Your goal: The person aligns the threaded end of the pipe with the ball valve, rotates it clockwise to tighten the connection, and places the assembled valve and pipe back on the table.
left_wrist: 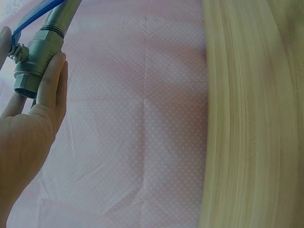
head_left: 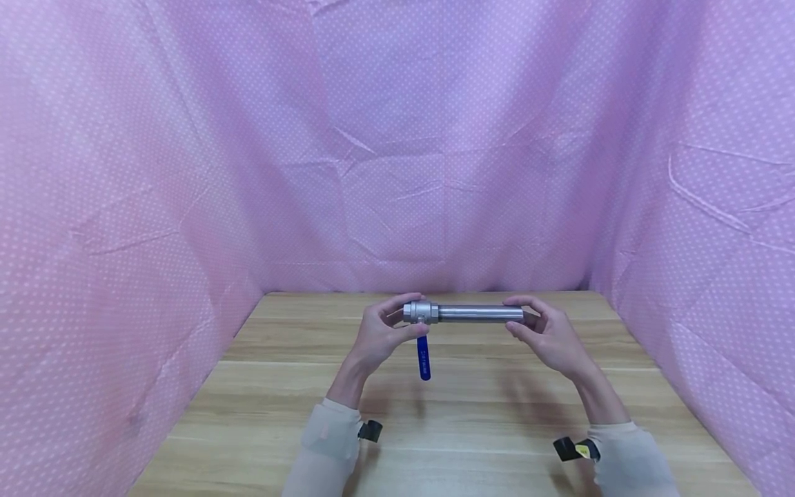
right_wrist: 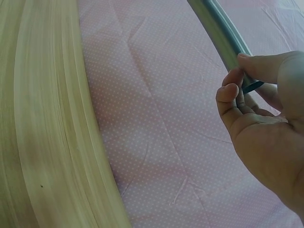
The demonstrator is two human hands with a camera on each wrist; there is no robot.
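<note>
We see the left hand (head_left: pixel 377 337) gripping the valve (head_left: pixel 421 310) between thumb and fingers, and the right hand (head_left: pixel 555 339) pinching the free end of the pipe (head_left: pixel 478 314), both reaching forward and inward. Valve and pipe, joined, are held above the table (head_left: pixel 447 442), the blue handle (head_left: pixel 424 359) pointing toward the person. Only the left wrist view shows us the valve's open mouth (left_wrist: pixel 25 93); the right wrist's best shows the curled fingers (right_wrist: pixel 228 93).

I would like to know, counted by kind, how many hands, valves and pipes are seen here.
Hands: 2 (left hand, right hand)
Blue-handled valve: 1
Metal pipe: 1
Total: 4
</note>
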